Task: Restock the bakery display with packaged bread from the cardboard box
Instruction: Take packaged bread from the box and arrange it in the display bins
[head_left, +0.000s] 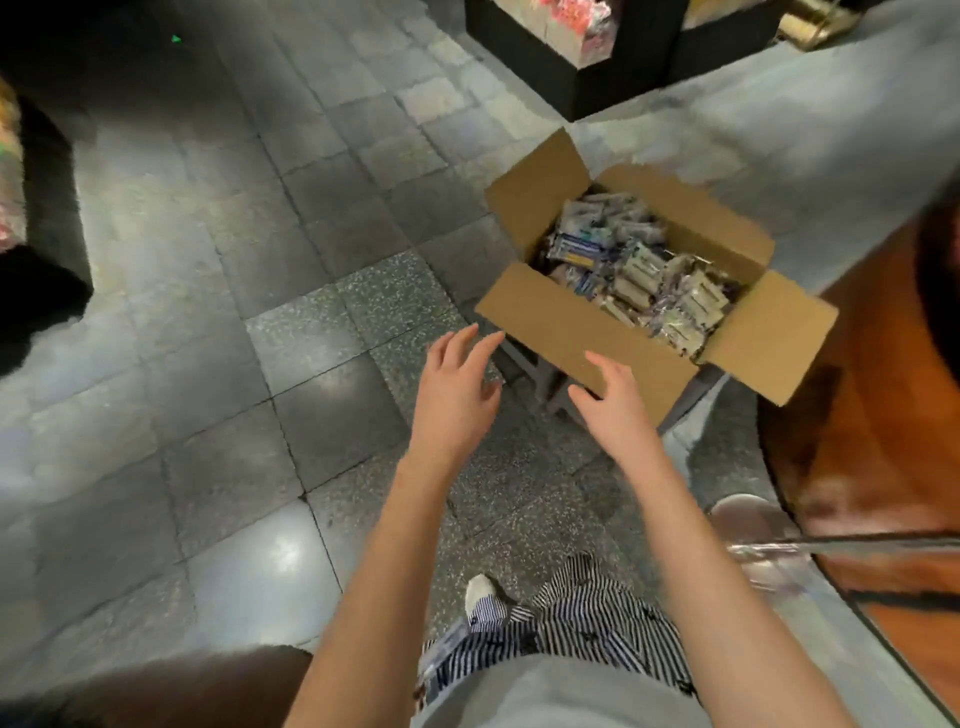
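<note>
Head view: the cardboard box (597, 332) stands open just ahead of me, heaped with packaged bread (639, 265). My left hand (454, 395) and right hand (615, 402) reach toward its near wall, fingers (460, 340) spread, holding nothing. With the box this full, I judge nearly all the restocking is left.

Open brown cardboard box (597, 332) on the floor, full of seemingly wrapped bread packets (639, 265).

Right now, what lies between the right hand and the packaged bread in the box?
In the head view, only the open near flap of the cardboard box lies between the right hand and the packaged bread; nothing else shows there.
</note>
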